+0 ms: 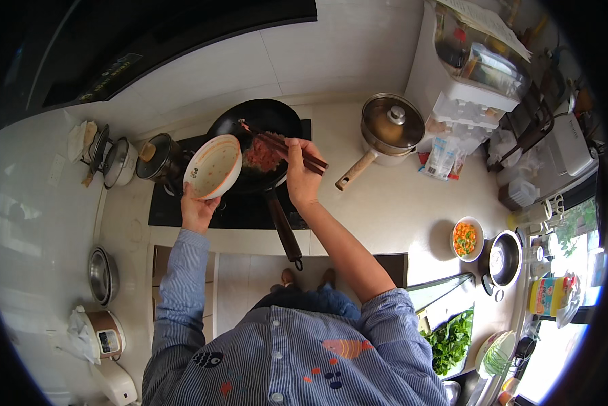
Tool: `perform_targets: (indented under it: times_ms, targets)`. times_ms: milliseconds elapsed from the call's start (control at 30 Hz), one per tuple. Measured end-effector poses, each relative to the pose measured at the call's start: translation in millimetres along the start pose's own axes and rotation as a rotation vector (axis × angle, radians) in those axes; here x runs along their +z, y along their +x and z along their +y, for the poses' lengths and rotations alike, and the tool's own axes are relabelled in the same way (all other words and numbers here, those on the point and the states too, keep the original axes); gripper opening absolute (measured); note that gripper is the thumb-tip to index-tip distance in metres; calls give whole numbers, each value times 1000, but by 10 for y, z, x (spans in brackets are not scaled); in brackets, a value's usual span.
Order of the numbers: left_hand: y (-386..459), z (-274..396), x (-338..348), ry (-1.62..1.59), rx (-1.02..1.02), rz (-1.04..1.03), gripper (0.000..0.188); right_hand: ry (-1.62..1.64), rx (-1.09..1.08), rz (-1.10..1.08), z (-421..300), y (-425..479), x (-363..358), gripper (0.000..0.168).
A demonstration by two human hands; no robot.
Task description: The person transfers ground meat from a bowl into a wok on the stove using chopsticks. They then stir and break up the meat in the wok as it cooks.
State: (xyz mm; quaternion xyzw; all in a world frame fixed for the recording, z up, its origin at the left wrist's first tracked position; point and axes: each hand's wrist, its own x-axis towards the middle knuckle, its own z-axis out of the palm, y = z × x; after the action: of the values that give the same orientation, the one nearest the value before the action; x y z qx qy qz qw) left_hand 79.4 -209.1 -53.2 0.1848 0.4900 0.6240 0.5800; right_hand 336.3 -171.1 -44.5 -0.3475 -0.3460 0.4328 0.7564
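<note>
My left hand (pixel 198 209) holds a white bowl (pixel 215 167) with an orange rim, tilted over the left side of a black wok (pixel 233 119). Small bits cling to the bowl's inside. In my right hand (pixel 303 175) is a pair of dark wooden chopsticks (pixel 311 163), which reach over the wok. A bit of meat is at their tips. Raw-looking minced meat (pixel 263 154) lies in the wok, partly behind the chopsticks. The wok sits on a black hob (pixel 172 215), its long handle (pixel 283 231) pointing towards me.
A lidded pot (pixel 158 155) stands left of the wok. Right of the hob is a lidded saucepan (pixel 391 127). Farther right are a bowl of diced vegetables (pixel 465 239), an empty dark pan (pixel 504 259) and leafy greens (pixel 448 340). A rice cooker (pixel 105 335) stands at lower left.
</note>
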Motion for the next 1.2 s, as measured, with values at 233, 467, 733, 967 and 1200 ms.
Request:
perform_targets:
  times_ms: [233, 467, 733, 967, 1200]
  targets:
    - [-319, 176, -627, -316, -134, -115, 52, -44, 53, -12, 268, 155, -128, 22]
    - [-726, 255, -1006, -422, -153, -157, 54, -25, 164, -96, 309, 188, -119, 24]
    - [-622, 245, -1050, -453, -28, -119, 44, -92, 26, -192, 40, -46, 172, 22]
    - [-229, 212, -398, -214, 89, -42, 47, 9, 47, -158, 30, -123, 256, 24]
    - [148, 94, -140, -131, 56, -76, 47, -8, -25, -134, -7, -106, 160, 21]
